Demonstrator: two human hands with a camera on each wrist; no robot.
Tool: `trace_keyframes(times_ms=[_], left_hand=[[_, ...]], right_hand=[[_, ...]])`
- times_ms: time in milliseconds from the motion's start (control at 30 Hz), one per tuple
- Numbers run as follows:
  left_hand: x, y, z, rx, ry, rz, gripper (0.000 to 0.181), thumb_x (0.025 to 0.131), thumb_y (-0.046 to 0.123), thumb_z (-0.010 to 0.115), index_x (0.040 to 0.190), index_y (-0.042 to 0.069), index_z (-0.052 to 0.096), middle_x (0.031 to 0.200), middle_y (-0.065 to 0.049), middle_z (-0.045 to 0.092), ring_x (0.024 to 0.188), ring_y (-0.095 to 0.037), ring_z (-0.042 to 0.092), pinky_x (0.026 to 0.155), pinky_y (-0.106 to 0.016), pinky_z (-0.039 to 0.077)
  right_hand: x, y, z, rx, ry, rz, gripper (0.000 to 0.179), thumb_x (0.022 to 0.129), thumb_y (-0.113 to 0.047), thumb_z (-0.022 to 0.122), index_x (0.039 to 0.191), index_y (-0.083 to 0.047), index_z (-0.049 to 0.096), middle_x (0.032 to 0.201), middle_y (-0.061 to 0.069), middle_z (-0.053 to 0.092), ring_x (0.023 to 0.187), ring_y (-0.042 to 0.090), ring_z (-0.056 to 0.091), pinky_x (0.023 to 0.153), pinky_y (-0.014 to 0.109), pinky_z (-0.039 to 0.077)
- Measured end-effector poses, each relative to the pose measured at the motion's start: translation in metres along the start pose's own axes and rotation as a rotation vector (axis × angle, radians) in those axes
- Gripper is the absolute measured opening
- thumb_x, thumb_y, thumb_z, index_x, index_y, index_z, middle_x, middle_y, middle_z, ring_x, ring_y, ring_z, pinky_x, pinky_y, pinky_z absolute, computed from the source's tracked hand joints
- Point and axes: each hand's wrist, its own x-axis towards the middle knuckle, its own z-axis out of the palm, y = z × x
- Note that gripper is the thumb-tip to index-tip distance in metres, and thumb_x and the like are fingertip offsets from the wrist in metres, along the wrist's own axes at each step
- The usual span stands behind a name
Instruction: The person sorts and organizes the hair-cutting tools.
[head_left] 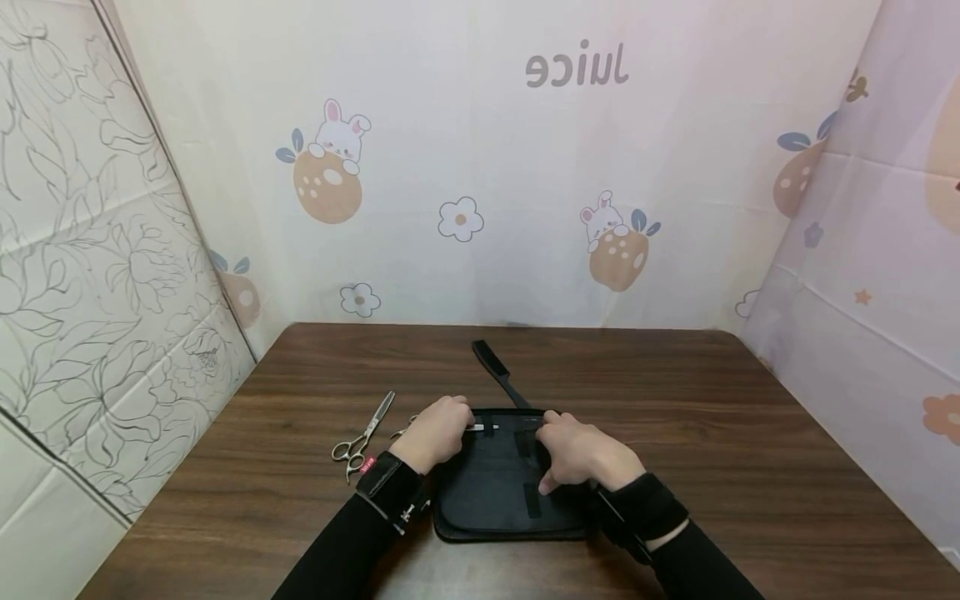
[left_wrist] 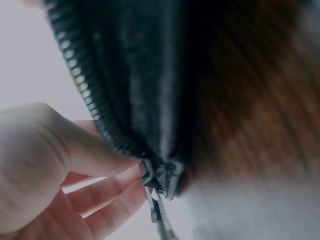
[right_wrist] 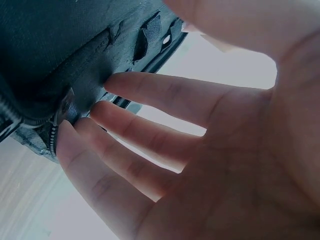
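A black zippered case (head_left: 487,492) lies on the table, with elastic loops and a thin silver item (head_left: 480,427) on its upper face. My left hand (head_left: 438,429) is at the far left corner. The left wrist view shows its thumb and fingertips pinching the case's corner by the zip (left_wrist: 82,85). Along the right side, my right hand (head_left: 588,454) rests on the case; in the right wrist view its long, nearly straight fingers (right_wrist: 150,135) touch the inside near the zip edge. A black comb (head_left: 492,360) sticks out beyond the case's far edge.
Left of the case lies a pair of thinning scissors (head_left: 367,437) with a red tag (head_left: 367,465). Another metal handle loop (head_left: 401,429) shows partly behind the left hand. The brown wooden table (head_left: 712,433) meets printed curtains (head_left: 465,125) at the back and sides.
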Motion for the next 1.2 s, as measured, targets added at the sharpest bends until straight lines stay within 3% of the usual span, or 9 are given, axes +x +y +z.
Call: trace_keyframes(times_ms=[167, 400, 533, 667, 767, 933, 1033, 1133, 1200], left_hand=[[-0.001, -0.002, -0.003, -0.054, -0.008, -0.019, 0.023, 0.087, -0.01, 0.071, 0.099, 0.007, 0.079, 0.1, -0.006, 0.065, 0.093, -0.02, 0.066, 0.078, -0.03, 0.055], [-0.006, -0.005, -0.013, -0.086, 0.016, -0.067, 0.015, 0.09, -0.003, 0.071, 0.099, 0.005, 0.079, 0.103, -0.008, 0.067, 0.099, -0.024, 0.067, 0.084, -0.037, 0.056], [-0.008, -0.008, -0.018, -0.08, 0.001, -0.114, 0.009, 0.09, 0.0, 0.073, 0.091, 0.008, 0.076, 0.096, -0.007, 0.065, 0.087, -0.021, 0.063, 0.074, -0.038, 0.052], [-0.01, -0.012, -0.021, -0.071, -0.015, -0.151, 0.027, 0.088, 0.0, 0.075, 0.071, 0.015, 0.06, 0.083, -0.003, 0.056, 0.071, -0.016, 0.048, 0.062, -0.035, 0.038], [-0.011, -0.015, -0.022, -0.083, -0.034, -0.174, 0.041, 0.088, 0.002, 0.075, 0.065, 0.017, 0.045, 0.075, -0.001, 0.045, 0.064, -0.015, 0.036, 0.059, -0.034, 0.029], [-0.012, -0.018, -0.023, -0.101, -0.047, -0.193, 0.023, 0.089, 0.0, 0.072, 0.073, 0.013, 0.062, 0.079, -0.002, 0.054, 0.067, -0.014, 0.043, 0.061, -0.033, 0.035], [-0.014, -0.02, -0.024, -0.101, -0.066, -0.195, 0.027, 0.089, -0.006, 0.067, 0.074, 0.014, 0.06, 0.077, 0.0, 0.051, 0.069, -0.013, 0.04, 0.062, -0.034, 0.032], [-0.014, -0.021, -0.025, -0.098, -0.092, -0.194, 0.042, 0.088, -0.011, 0.062, 0.068, 0.017, 0.04, 0.069, 0.001, 0.031, 0.066, -0.015, 0.027, 0.063, -0.036, 0.022], [-0.015, -0.021, -0.025, -0.082, -0.091, -0.197, 0.045, 0.087, -0.011, 0.063, 0.065, 0.018, 0.037, 0.067, 0.002, 0.029, 0.064, -0.014, 0.026, 0.061, -0.034, 0.022]], right_hand=[[0.0, 0.0, 0.001, 0.004, 0.004, 0.002, 0.055, 0.075, -0.025, 0.093, 0.119, -0.002, 0.069, 0.116, 0.005, 0.052, 0.105, 0.025, 0.048, 0.079, 0.042, 0.049], [0.0, 0.0, 0.001, 0.008, 0.005, 0.002, 0.054, 0.075, -0.024, 0.093, 0.119, -0.003, 0.07, 0.116, 0.005, 0.052, 0.105, 0.025, 0.048, 0.078, 0.042, 0.049], [0.001, 0.001, 0.001, 0.001, 0.0, -0.002, 0.053, 0.075, -0.024, 0.093, 0.118, -0.003, 0.07, 0.115, 0.006, 0.052, 0.103, 0.025, 0.049, 0.079, 0.043, 0.049], [0.002, 0.002, 0.001, -0.008, -0.009, -0.012, 0.051, 0.075, -0.023, 0.092, 0.116, -0.003, 0.07, 0.112, 0.006, 0.052, 0.101, 0.025, 0.049, 0.079, 0.043, 0.049], [0.002, 0.002, 0.001, -0.007, -0.012, -0.012, 0.051, 0.075, -0.023, 0.092, 0.116, -0.003, 0.07, 0.112, 0.006, 0.052, 0.101, 0.025, 0.049, 0.079, 0.043, 0.049], [0.002, 0.002, 0.001, 0.001, -0.006, -0.01, 0.051, 0.075, -0.023, 0.093, 0.116, -0.003, 0.07, 0.113, 0.006, 0.052, 0.101, 0.025, 0.049, 0.078, 0.043, 0.049], [0.002, 0.003, 0.001, 0.002, -0.002, -0.009, 0.052, 0.075, -0.023, 0.093, 0.116, -0.003, 0.07, 0.113, 0.006, 0.052, 0.101, 0.025, 0.049, 0.079, 0.043, 0.049], [0.002, 0.003, 0.002, -0.002, -0.002, -0.008, 0.051, 0.075, -0.023, 0.093, 0.116, -0.003, 0.07, 0.112, 0.005, 0.052, 0.101, 0.025, 0.049, 0.078, 0.043, 0.049], [0.002, 0.003, 0.002, -0.005, -0.002, -0.007, 0.051, 0.075, -0.024, 0.093, 0.116, -0.003, 0.07, 0.112, 0.005, 0.053, 0.101, 0.025, 0.049, 0.078, 0.043, 0.049]])
